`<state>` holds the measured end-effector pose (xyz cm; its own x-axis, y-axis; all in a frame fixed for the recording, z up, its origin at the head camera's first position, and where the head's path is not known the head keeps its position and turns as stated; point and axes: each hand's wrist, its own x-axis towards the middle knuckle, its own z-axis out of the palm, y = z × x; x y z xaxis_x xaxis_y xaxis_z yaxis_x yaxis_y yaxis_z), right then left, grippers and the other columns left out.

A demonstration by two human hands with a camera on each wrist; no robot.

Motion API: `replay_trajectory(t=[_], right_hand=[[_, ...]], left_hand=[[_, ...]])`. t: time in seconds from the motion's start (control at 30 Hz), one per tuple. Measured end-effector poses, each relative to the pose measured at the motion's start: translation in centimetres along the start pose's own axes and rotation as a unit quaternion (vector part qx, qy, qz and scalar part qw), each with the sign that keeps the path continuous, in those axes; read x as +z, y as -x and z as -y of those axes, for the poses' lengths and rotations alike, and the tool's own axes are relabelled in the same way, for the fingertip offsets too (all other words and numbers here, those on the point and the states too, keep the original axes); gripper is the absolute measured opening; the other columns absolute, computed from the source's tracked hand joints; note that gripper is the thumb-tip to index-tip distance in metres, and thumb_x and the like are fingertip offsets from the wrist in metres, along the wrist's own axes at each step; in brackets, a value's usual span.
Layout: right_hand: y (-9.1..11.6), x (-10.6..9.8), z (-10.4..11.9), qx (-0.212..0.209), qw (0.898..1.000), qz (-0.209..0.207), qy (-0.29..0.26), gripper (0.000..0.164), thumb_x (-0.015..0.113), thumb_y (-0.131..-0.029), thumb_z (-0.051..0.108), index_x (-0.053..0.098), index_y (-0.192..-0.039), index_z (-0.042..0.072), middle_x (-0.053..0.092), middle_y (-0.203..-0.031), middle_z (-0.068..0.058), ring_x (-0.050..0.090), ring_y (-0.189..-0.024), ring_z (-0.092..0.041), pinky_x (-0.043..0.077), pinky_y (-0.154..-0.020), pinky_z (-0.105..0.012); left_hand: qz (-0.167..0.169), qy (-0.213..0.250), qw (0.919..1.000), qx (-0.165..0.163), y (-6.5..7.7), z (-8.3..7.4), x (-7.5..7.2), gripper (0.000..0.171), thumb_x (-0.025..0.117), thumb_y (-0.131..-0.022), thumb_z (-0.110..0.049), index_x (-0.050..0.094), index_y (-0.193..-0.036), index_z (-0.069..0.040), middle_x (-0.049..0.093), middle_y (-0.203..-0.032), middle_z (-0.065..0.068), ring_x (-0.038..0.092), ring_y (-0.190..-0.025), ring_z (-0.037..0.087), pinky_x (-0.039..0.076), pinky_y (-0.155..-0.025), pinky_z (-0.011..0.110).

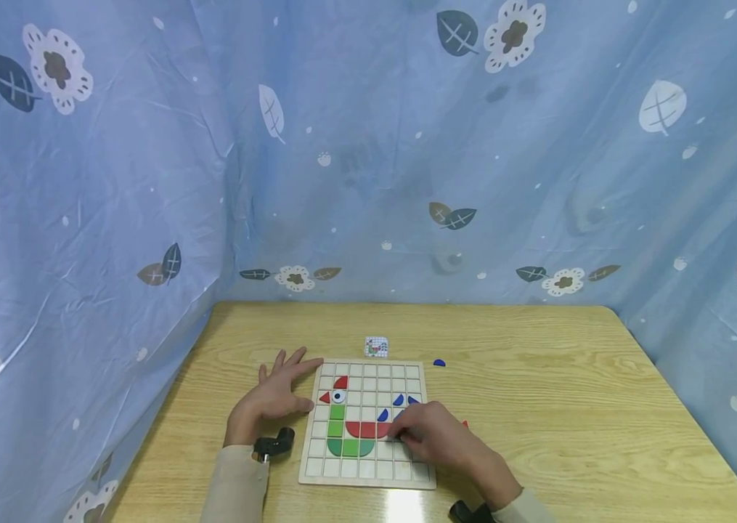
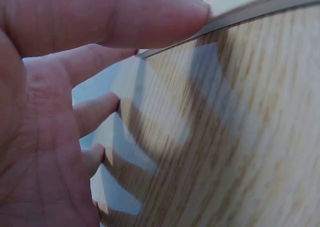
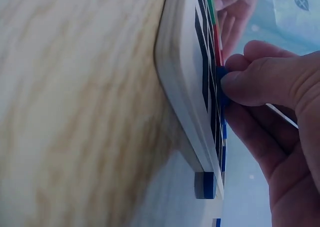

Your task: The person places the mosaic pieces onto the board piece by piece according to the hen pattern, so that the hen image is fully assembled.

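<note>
A wooden grid board point(image 1: 348, 481) lies on the table, bearing a bird figure of flat pieces: a red quarter-round crest point(image 1: 341, 382), a white eye piece point(image 1: 338, 396), a red triangle point(image 1: 324, 398), green pieces point(image 1: 336, 428), a red row point(image 1: 361, 430) and several blue pieces point(image 1: 398, 399). My left hand point(image 1: 274, 396) is spread at the board's left side, thumb and index finger at its edge. Low over the right part of the board, my right hand point(image 1: 436, 434) pinches a blue piece point(image 3: 222, 82) between thumb and fingers, at the right end of the red row. Its shape is mostly hidden.
Behind the board lies a small picture card point(image 1: 376, 346) with a bird pattern. A loose blue half-round piece point(image 1: 439, 362) rests off the board's far right corner. A red piece point(image 1: 465, 423) shows partly behind my right hand. Blue patterned cloth point(image 1: 368, 181) hangs around the table.
</note>
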<state>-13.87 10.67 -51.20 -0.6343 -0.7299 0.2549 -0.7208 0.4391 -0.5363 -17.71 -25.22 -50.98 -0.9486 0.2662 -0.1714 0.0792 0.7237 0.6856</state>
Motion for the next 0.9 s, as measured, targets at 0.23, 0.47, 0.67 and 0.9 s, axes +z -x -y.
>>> replay_trajectory(t=[0.23, 0.47, 0.67, 0.9], right_hand=[[0.01, 0.01, 0.17, 0.011, 1.0, 0.008, 0.025, 0.025, 0.079, -0.092, -0.004, 0.085, -0.104, 0.017, 0.083, -0.103, 0.007, 0.076, -0.096, -0.006, 0.064, -0.09, -0.028], [-0.03, 0.11, 0.25, -0.002, 1.0, 0.003, 0.026, 0.024, 0.08, -0.092, -0.005, 0.085, -0.102, 0.017, 0.082, -0.102, 0.008, 0.075, -0.096, -0.003, 0.063, -0.087, -0.024], [-0.11, 0.18, 0.2, -0.006, 0.999, 0.004, 0.033, 0.025, 0.081, -0.091, -0.006, 0.085, -0.102, 0.017, 0.082, -0.101, 0.008, 0.075, -0.098, -0.002, 0.063, -0.087, -0.024], [0.04, 0.15, 0.11, 0.007, 1.0, 0.015, 0.021, 0.026, 0.079, -0.093, -0.004, 0.085, -0.104, 0.019, 0.082, -0.104, 0.01, 0.074, -0.1, -0.001, 0.062, -0.088, -0.022]], left_hand=[[-0.002, 0.001, 1.0, 0.001, -0.04, -0.04, -0.06, 0.087, 0.086, -0.084, -0.006, 0.055, -0.163, -0.022, 0.019, -0.183, 0.019, -0.009, -0.168, 0.054, -0.016, -0.124, 0.082], [-0.001, -0.003, 1.0, 0.003, -0.06, 0.03, 0.02, 0.087, 0.087, -0.083, -0.007, 0.055, -0.163, -0.022, 0.019, -0.183, 0.02, -0.009, -0.168, 0.055, -0.016, -0.124, 0.083], [-0.001, -0.008, 1.0, 0.004, -0.16, 0.05, 0.05, 0.086, 0.087, -0.084, -0.008, 0.055, -0.163, -0.021, 0.019, -0.183, 0.02, -0.008, -0.168, 0.055, -0.016, -0.124, 0.083], [-0.002, -0.011, 0.9999, -0.005, -0.28, 0.11, 0.2, 0.086, 0.085, -0.085, -0.007, 0.054, -0.164, -0.022, 0.018, -0.183, 0.018, -0.009, -0.168, 0.054, -0.016, -0.125, 0.081]])
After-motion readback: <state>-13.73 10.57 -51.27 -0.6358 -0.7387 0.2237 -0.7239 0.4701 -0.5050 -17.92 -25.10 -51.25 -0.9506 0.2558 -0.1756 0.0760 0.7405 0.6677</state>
